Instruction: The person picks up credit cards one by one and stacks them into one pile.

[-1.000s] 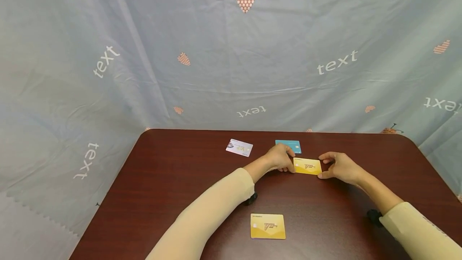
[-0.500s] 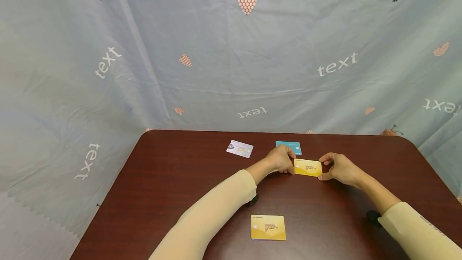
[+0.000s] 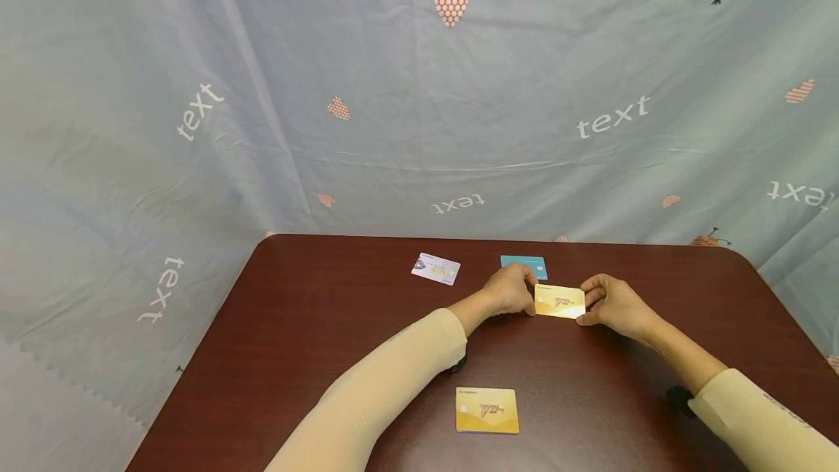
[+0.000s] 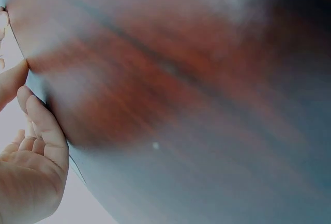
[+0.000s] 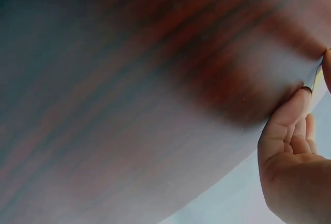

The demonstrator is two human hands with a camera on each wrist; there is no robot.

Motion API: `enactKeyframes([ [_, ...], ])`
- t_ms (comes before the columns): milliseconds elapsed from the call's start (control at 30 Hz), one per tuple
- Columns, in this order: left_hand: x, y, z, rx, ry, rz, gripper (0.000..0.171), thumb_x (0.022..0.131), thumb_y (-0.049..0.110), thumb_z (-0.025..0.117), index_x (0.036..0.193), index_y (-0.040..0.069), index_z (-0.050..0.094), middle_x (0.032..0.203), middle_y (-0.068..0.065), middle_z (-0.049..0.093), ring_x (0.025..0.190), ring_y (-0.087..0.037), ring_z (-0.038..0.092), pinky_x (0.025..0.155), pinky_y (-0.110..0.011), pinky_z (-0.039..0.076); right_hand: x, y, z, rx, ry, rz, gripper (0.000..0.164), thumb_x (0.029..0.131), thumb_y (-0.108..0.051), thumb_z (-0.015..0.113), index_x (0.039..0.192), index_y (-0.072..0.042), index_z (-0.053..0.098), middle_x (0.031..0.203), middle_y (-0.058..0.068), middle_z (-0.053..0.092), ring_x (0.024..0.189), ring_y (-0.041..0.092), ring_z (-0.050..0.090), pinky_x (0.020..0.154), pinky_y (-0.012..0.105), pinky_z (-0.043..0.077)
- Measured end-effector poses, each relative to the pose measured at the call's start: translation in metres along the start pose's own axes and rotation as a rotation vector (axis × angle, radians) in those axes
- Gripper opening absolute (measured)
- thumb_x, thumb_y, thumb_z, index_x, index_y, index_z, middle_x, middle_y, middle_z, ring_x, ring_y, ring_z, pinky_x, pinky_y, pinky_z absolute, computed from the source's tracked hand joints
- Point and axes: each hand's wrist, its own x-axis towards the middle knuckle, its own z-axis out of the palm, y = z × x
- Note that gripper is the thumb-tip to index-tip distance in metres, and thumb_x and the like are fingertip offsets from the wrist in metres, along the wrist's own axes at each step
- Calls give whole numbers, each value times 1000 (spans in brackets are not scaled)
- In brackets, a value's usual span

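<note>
the far gold card [image 3: 560,301] could, i judge, skid against the blue card [image 3: 523,264] just beyond it if one hand pushes harder than the other, since a thin edge gives little grip. the left hand [image 3: 509,290] pinches its left end, thumb and fingers slightly parted; the right hand [image 3: 615,305] does likewise at the right. whether the card lies flat on the worktop [image 3: 328,312], i cannot tell.

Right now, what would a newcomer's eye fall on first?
Probably the bright gold card held at its edges between the left hand and right hand, toward the far side of the dark red table. Next, another gold card on the table's near half. Then the patterned curtain behind.
</note>
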Motion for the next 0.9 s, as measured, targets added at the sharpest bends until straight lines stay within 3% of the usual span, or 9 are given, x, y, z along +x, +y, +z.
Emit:
enactKeyframes([
  [100, -1, 1, 0, 17, 14, 2, 43, 77, -3, 88, 112, 10, 69, 98, 0, 66, 69, -14, 52, 60, -27, 47, -1, 0, -1, -5, 8, 5, 62, 79, 4, 86, 128, 14, 48, 101, 18, 59, 83, 25, 58, 66, 27, 53],
  [267, -2, 1, -1, -8, 13, 14, 37, 78, -5, 87, 107, 8, 68, 85, -1, 64, 64, -14, 52, 56, -26, 45, -2, 0, -1, 10, 8, 13, 61, 83, 2, 84, 131, 13, 48, 101, 16, 60, 83, 25, 57, 65, 30, 53],
  [433, -4, 0, -2, -110, 6, 19, 27, 82, -9, 82, 101, 4, 69, 74, -5, 65, 58, -15, 60, 52, -26, 48, -5, 0, 1, 25, 8, -8, 51, 92, -2, 78, 130, 14, 48, 98, 15, 62, 84, 26, 65, 68, 35, 59],
  [600, -3, -2, -3, -219, 16, 21, 19, 82, -15, 77, 92, 0, 69, 76, -5, 65, 57, -19, 64, 52, -25, 52, -8, 0, 3, 34, 22, -26, 39, 100, -2, 69, 129, 15, 50, 96, 15, 69, 82, 26, 69, 68, 35, 62],
  [900, -4, -7, -8, -407, -18, 21, 22, 77, -22, 70, 92, -6, 70, 76, -8, 64, 58, -18, 66, 58, -29, 61, -9, -5, 4, 53, 32, -34, 33, 100, -2, 69, 124, 15, 56, 91, 13, 72, 79, 26, 71, 68, 33, 63],
])
